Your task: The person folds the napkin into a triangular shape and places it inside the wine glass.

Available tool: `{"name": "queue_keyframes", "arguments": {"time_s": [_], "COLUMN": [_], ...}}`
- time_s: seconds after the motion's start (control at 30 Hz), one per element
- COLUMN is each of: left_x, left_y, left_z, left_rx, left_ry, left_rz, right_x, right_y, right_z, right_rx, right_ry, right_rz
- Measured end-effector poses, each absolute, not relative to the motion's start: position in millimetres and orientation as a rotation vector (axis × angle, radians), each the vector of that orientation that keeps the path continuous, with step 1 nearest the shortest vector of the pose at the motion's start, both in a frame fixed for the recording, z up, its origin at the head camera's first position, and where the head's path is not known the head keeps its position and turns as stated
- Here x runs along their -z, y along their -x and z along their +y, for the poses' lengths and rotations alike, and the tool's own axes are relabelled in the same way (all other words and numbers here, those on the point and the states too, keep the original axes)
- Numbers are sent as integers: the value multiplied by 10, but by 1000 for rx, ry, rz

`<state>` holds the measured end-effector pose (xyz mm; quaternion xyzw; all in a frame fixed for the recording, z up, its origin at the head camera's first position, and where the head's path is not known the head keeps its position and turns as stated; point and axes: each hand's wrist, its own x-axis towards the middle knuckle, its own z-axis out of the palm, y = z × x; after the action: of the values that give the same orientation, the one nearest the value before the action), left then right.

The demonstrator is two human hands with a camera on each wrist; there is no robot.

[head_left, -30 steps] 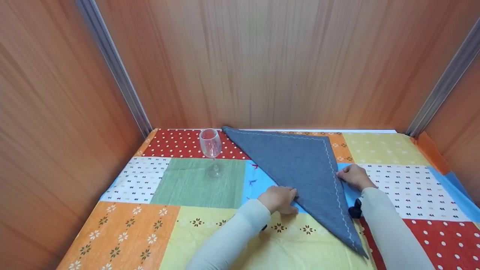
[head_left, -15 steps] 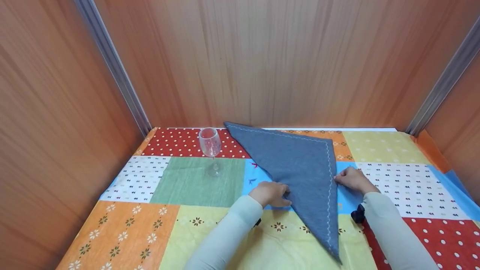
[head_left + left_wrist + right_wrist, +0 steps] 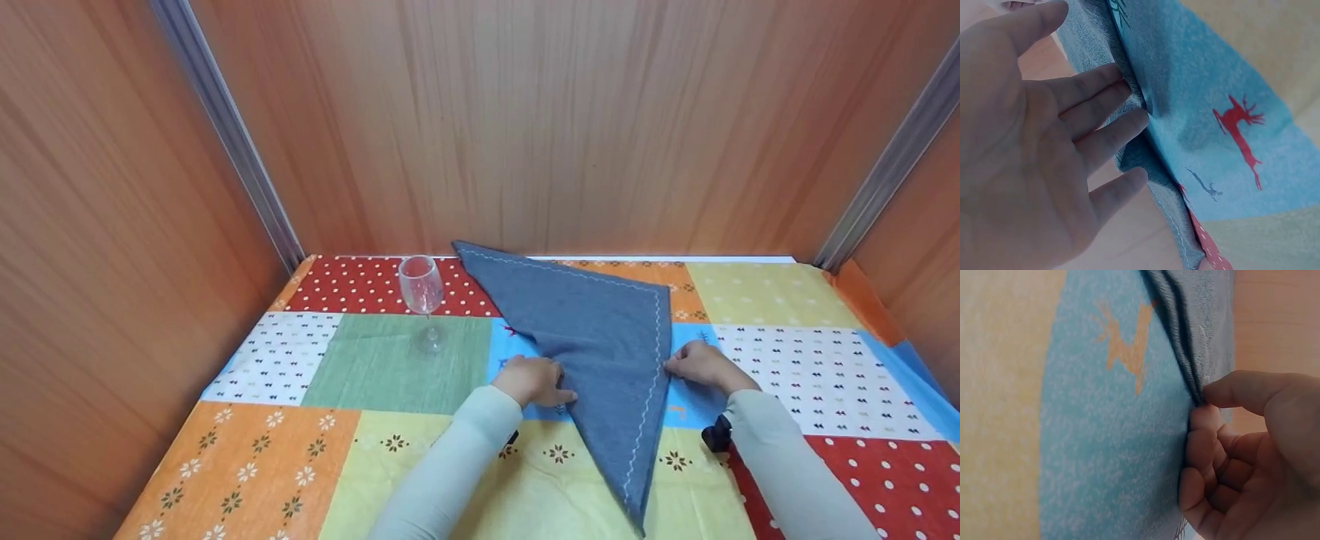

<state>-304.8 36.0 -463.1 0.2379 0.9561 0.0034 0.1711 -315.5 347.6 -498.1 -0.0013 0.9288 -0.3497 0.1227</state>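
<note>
A grey-blue cloth napkin with pale zigzag stitching lies folded in a triangle, bunched into small creases along its left edge. My left hand is at that left edge. In the left wrist view its fingers are nearly straight, fingertips against the cloth, with the thumb apart. My right hand pinches the opposite edge between thumb and forefinger; the right wrist view shows the layered napkin edge at the thumb tip.
A clear stemmed wine glass stands upright left of the napkin. The patchwork tablecloth covers the table. Wood-grain panels rise behind and on both sides.
The napkin's near corner has swung left and its far left corner has shifted slightly right. The left hand has moved left, and the left edge has become creased. The right hand keeps its pinch.
</note>
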Motion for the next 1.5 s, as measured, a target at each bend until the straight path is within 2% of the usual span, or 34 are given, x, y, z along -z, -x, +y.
{"name": "queue_keyframes", "arguments": {"time_s": [0.47, 0.67, 0.97, 1.3, 1.5], "left_x": [4711, 4785, 4815, 4778, 4765], "left_y": [3057, 3038, 3203, 3303, 3370], "left_z": [421, 486, 497, 306, 100], "left_rx": [91, -130, -539, -628, -620], "left_ry": [-608, -516, -472, -434, -435], "left_rz": [2884, 2940, 2729, 2724, 2762], "right_x": [4962, 4961, 4959, 5009, 5029], "right_y": [3052, 3039, 3028, 2960, 2832], "right_z": [3357, 3347, 3358, 3294, 3084], "right_rx": [1038, 1038, 1055, 1044, 1023], "right_ry": [17, 67, 107, 72, 214], "right_rz": [2622, 2647, 2650, 2657, 2676]}}
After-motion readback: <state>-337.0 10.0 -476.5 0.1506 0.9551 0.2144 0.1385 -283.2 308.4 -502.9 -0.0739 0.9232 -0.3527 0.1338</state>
